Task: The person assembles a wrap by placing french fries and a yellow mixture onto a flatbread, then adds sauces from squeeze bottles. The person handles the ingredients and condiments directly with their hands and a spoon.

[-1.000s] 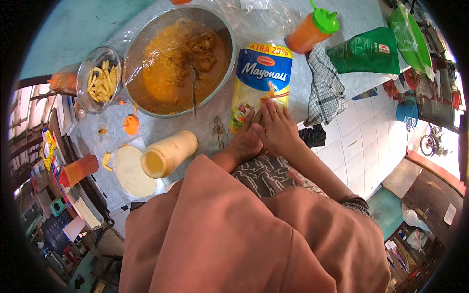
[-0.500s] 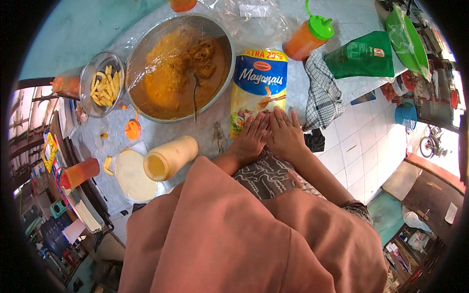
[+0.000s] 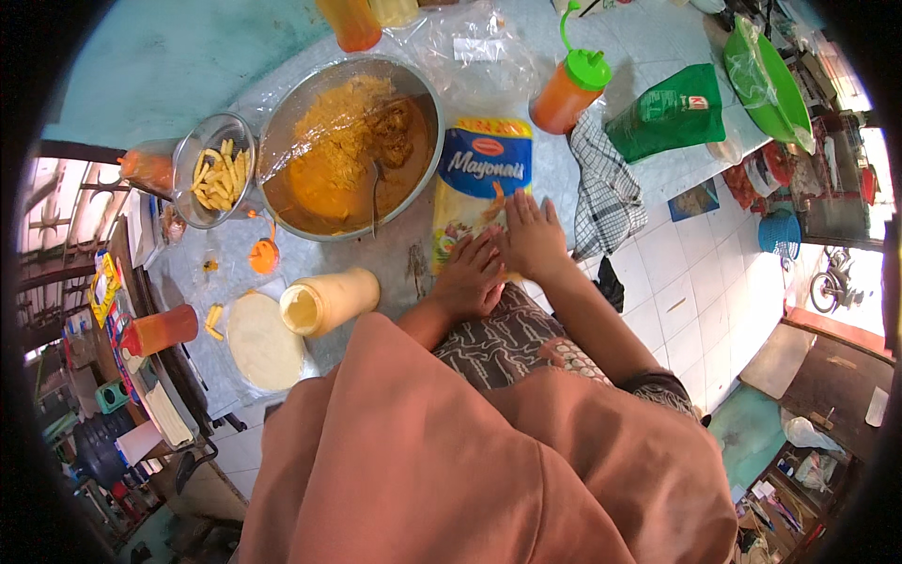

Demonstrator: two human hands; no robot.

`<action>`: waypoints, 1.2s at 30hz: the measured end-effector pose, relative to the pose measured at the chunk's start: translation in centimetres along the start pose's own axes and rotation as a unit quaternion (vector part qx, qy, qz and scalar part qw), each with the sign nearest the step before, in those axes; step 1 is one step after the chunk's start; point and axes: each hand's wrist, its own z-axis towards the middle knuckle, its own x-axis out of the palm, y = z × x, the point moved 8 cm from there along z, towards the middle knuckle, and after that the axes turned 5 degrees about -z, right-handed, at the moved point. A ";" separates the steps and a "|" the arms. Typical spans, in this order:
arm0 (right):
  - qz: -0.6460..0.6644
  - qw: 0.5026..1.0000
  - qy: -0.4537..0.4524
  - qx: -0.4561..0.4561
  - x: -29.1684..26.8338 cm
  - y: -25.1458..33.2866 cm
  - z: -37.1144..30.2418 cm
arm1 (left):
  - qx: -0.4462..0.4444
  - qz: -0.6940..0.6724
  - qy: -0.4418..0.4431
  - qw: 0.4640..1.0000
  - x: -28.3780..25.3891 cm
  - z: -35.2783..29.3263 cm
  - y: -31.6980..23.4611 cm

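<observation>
Blue and yellow, a plastic pouch (image 3: 479,180) lies near the table's (image 3: 395,249) front edge; the right hand (image 3: 534,241) rests flat on its lower part, fingers extended, gripping nothing; the left hand (image 3: 467,276) lies just beside, fingers loosely bent over the pouch; leftward, an open-mouthed bottle (image 3: 334,301) and a metal bowl (image 3: 413,85); rightward, a checked cloth (image 3: 606,193).

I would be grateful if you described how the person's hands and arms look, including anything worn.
The left hand and right hand are bare, with no gloves visible. The right forearm ends in a dark, bunched sleeve with paler patterning. A plain salmon-pink draped garment hides any left sleeve.
</observation>
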 end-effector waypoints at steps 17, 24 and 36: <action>0.116 0.992 -0.025 -0.032 -0.6 4.7 -4.6 | 0.043 -0.062 -0.025 0.997 0.9 -0.6 -2.0; 0.117 0.993 -0.015 -0.019 -0.2 3.5 -2.4 | -0.010 -0.080 -0.036 0.996 0.9 0.3 -1.7; 0.098 0.993 -0.010 -0.071 -0.8 0.7 -5.3 | 0.054 0.061 -0.077 0.994 1.6 -0.9 -2.0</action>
